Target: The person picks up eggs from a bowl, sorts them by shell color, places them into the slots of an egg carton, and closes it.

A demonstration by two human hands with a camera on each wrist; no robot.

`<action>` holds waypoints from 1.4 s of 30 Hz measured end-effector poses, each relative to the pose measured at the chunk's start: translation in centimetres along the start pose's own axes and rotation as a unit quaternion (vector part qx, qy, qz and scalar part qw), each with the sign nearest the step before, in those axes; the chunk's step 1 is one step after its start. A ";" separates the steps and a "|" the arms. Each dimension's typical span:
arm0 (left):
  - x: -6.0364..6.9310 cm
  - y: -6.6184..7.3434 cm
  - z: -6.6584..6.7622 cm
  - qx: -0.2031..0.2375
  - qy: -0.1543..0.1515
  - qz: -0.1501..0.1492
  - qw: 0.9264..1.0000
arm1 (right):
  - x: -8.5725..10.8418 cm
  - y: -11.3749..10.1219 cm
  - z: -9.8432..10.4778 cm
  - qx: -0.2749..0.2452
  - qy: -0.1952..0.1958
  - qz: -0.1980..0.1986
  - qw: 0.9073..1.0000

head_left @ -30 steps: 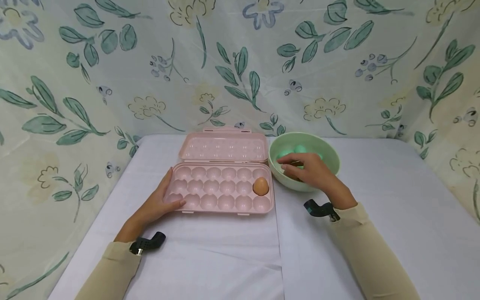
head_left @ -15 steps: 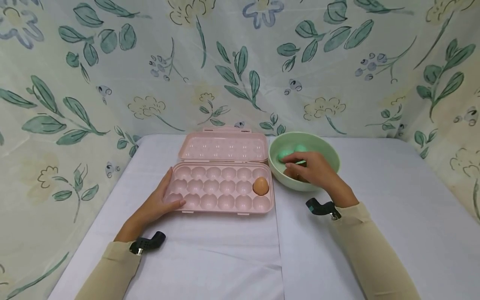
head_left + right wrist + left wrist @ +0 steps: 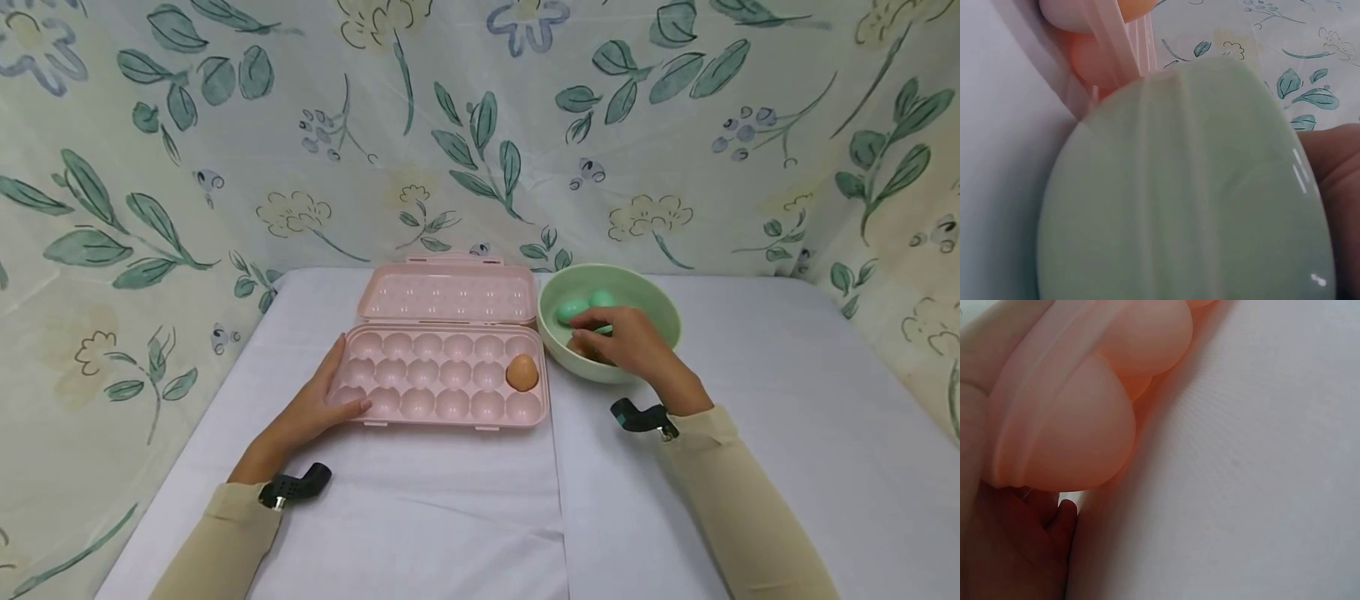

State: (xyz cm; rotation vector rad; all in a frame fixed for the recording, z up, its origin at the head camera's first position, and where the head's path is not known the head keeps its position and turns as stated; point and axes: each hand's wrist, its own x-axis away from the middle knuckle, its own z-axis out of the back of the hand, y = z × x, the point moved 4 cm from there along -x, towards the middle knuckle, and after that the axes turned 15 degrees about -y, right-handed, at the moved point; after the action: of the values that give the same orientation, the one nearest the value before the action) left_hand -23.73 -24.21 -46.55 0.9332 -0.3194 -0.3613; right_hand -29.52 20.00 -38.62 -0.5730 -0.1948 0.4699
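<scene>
Pink plastic egg tray (image 3: 438, 387), so I'll place everything by that. Its lid (image 3: 447, 293) is flipped back and lies behind the tray. One brown egg (image 3: 522, 372) sits in the cup at the tray's right end, middle row.

Left hand (image 3: 320, 402) has hold of the tray's left end: thumb over the front left corner, the other fingers along the left side. The left wrist view shows some of those fingers curled in low beside the tray's cups.

Right hand (image 3: 628, 337) is off to the right of the tray, dipped into a pale green bowl (image 3: 652, 304) that's parked right up by the tray's right side. Fingers are bent, and a brown, rounded thing (image 3: 585, 343) shows just below the thumb, so it's on the tray side of the palm. Looks like another egg, but it's mostly covered, and I can't tell if the hand is actually gripping it. The right wrist cam is no help since the bowl's outside wall blocks the fingertips.

Also in that bowl are two green eggs: one (image 3: 572, 312) nearer the tray, just beside the fingertips, the other (image 3: 602, 298) farther from the tray and beyond the index finger.

White cloth (image 3: 450, 517) under the tray, floral curtain (image 3: 480, 133) behind it.
</scene>
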 end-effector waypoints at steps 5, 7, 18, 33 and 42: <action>0.0 0.1 -0.1 0.005 -0.001 0.005 1.000 | -0.1 0.1 -0.2 0.002 -0.010 -0.013 1.000; 0.0 0.2 -0.1 0.004 -0.001 0.005 1.000 | -0.1 0.2 -0.2 0.000 -0.010 -0.015 1.000; -0.1 0.1 0.0 0.007 -0.001 -0.002 1.000 | -0.4 0.4 -0.4 0.008 -0.030 -0.020 0.999; 0.0 0.4 0.2 0.000 0.003 -0.012 1.000 | -0.6 0.3 -0.6 0.023 -0.070 -0.014 0.997; -0.2 0.2 0.2 0.002 -0.005 -0.015 1.000 | -0.7 0.6 -0.7 0.022 -0.106 -0.042 0.993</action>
State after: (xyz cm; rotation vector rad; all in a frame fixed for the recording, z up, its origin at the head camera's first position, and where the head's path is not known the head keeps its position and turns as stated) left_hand -24.00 -24.15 -46.33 0.9404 -0.3151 -0.3922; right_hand -30.15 19.71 -39.59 -0.4695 -0.4091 0.4514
